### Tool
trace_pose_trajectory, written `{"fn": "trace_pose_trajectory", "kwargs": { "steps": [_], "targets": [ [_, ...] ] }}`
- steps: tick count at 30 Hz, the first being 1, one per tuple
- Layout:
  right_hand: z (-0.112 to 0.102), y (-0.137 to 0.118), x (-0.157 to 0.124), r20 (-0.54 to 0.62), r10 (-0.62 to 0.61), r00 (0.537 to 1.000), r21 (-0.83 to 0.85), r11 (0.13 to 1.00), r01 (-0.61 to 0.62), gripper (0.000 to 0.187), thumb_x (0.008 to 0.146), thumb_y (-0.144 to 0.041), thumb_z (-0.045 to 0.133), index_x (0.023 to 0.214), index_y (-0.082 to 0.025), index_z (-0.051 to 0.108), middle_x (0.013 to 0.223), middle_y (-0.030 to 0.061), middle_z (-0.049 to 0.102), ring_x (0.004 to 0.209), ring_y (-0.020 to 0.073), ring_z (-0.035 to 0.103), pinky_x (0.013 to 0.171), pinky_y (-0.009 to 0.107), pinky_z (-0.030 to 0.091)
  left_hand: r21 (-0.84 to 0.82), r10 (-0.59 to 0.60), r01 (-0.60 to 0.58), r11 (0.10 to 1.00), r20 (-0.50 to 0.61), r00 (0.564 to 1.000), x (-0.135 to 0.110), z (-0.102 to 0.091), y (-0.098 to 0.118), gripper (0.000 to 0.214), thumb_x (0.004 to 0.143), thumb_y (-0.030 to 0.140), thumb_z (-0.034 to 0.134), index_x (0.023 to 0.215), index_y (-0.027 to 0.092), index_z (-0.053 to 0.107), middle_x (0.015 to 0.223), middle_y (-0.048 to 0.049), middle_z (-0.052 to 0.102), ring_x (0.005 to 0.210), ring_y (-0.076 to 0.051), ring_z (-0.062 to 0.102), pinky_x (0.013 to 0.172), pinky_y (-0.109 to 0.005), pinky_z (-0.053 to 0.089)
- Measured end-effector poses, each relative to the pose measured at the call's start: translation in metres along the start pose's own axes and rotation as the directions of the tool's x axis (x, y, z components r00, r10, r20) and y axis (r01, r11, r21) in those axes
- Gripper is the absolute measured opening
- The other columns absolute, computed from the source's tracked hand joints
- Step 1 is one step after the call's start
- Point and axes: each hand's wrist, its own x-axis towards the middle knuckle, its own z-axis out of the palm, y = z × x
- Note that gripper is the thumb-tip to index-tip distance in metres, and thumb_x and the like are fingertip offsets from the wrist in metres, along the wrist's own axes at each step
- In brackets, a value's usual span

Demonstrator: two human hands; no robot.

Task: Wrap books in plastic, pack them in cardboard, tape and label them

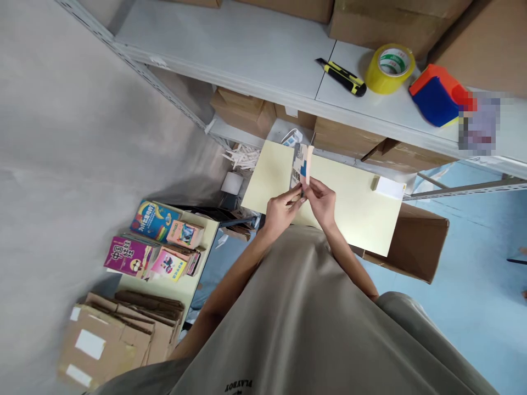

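Note:
Above a pale yellow tabletop [354,197], a small book [300,164] with dark print and a blue patch on its cover is held up on edge. My left hand [282,208] grips its lower left corner, fingers closed. From the other side, my right hand [322,202] pinches the lower right edge, so the two hands nearly meet at the bottom of the book. The page block shows as a light strip on the right. A white box [389,187] lies on the tabletop to the right of my hands.
On the shelf [247,44] above lie a utility knife [341,77], yellow tape roll [376,77] and red-and-blue tape dispenser [438,96]. Stacked books [154,219] and flattened cardboard [111,340] are at left. An open carton [424,241] stands at right.

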Motion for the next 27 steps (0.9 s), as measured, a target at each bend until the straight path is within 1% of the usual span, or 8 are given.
{"fn": "trace_pose_trajectory", "kwargs": {
  "steps": [2,6,9,12,16,20,23,27],
  "targets": [
    [-0.012,-0.002,0.005,-0.017,-0.006,1.000,0.016,1.000,0.006,0.057,0.100,-0.078,0.087,0.127,-0.029,0.096,0.122,0.0068,0.095,0.112,0.0310,0.090,0.101,0.048,0.076,-0.063,0.014,-0.016,0.998,-0.029,0.999,0.000,-0.012,-0.003,0.062,0.100,0.079,0.089,0.133,0.028,0.096,0.143,-0.0126,0.090,0.126,-0.037,0.089,0.112,-0.050,0.073],
    [-0.035,-0.006,0.011,-0.004,0.077,0.997,0.155,0.985,-0.075,0.047,0.094,-0.072,0.093,0.118,-0.032,0.098,0.113,0.0033,0.095,0.093,0.0250,0.085,0.086,0.042,0.072,-0.110,-0.097,0.064,0.992,-0.330,0.939,0.007,-0.055,-0.010,0.079,0.092,0.083,0.095,0.146,0.026,0.089,0.158,-0.0156,0.084,0.150,-0.038,0.078,0.128,-0.052,0.065],
    [-0.042,-0.009,0.011,0.021,0.120,0.993,0.219,0.968,-0.122,0.045,0.089,-0.072,0.095,0.113,-0.033,0.097,0.103,0.0018,0.092,0.084,0.0223,0.079,0.079,0.040,0.067,-0.320,-0.251,0.188,0.929,-0.168,0.953,0.013,-0.075,-0.013,0.086,0.084,0.092,0.096,0.134,0.021,0.093,0.145,-0.0177,0.089,0.146,-0.042,0.081,0.124,-0.054,0.067],
    [-0.041,-0.010,0.010,0.038,0.137,0.990,0.209,0.967,-0.142,0.048,0.087,-0.074,0.095,0.113,-0.034,0.097,0.099,0.0013,0.090,0.085,0.0227,0.078,0.078,0.040,0.066,-0.434,-0.318,0.280,0.856,-0.017,0.948,0.018,-0.070,-0.017,0.081,0.076,0.088,0.103,0.117,0.019,0.096,0.125,-0.0164,0.093,0.125,-0.039,0.088,0.111,-0.049,0.071],
    [-0.041,-0.008,0.008,0.030,0.144,0.989,0.192,0.970,-0.147,0.053,0.087,-0.077,0.095,0.118,-0.033,0.096,0.101,0.0012,0.090,0.084,0.0218,0.076,0.076,0.038,0.065,-0.485,-0.411,0.314,0.816,-0.104,0.906,0.019,-0.048,-0.020,0.078,0.060,0.077,0.115,0.111,0.020,0.096,0.111,-0.0103,0.094,0.103,-0.028,0.086,0.093,-0.038,0.068],
    [-0.047,-0.001,0.008,0.016,0.143,0.990,0.160,0.977,-0.143,0.054,0.092,-0.077,0.091,0.120,-0.031,0.096,0.101,0.0014,0.091,0.083,0.0211,0.078,0.076,0.038,0.067,-0.490,-0.367,0.265,0.831,-0.124,0.922,0.016,-0.042,-0.018,0.075,0.067,0.075,0.113,0.113,0.019,0.095,0.110,-0.0112,0.093,0.097,-0.026,0.085,0.085,-0.035,0.066],
    [-0.050,0.005,0.012,-0.060,0.108,0.992,0.068,0.992,-0.103,0.061,0.093,-0.076,0.090,0.133,-0.030,0.094,0.122,0.0053,0.094,0.110,0.0283,0.087,0.103,0.049,0.074,-0.448,-0.322,0.235,0.863,-0.129,0.938,0.016,-0.043,-0.016,0.074,0.072,0.077,0.109,0.116,0.018,0.095,0.110,-0.0118,0.094,0.095,-0.026,0.086,0.083,-0.035,0.067],
    [-0.038,0.006,0.015,-0.107,0.046,0.993,-0.080,0.995,-0.054,0.074,0.088,-0.084,0.092,0.137,-0.029,0.092,0.149,0.0104,0.089,0.147,0.0374,0.081,0.135,0.063,0.061,-0.342,-0.253,0.177,0.923,-0.192,0.948,0.013,-0.026,-0.013,0.071,0.081,0.079,0.102,0.117,0.018,0.093,0.112,-0.0132,0.094,0.102,-0.030,0.089,0.087,-0.040,0.072]
  ]
}}
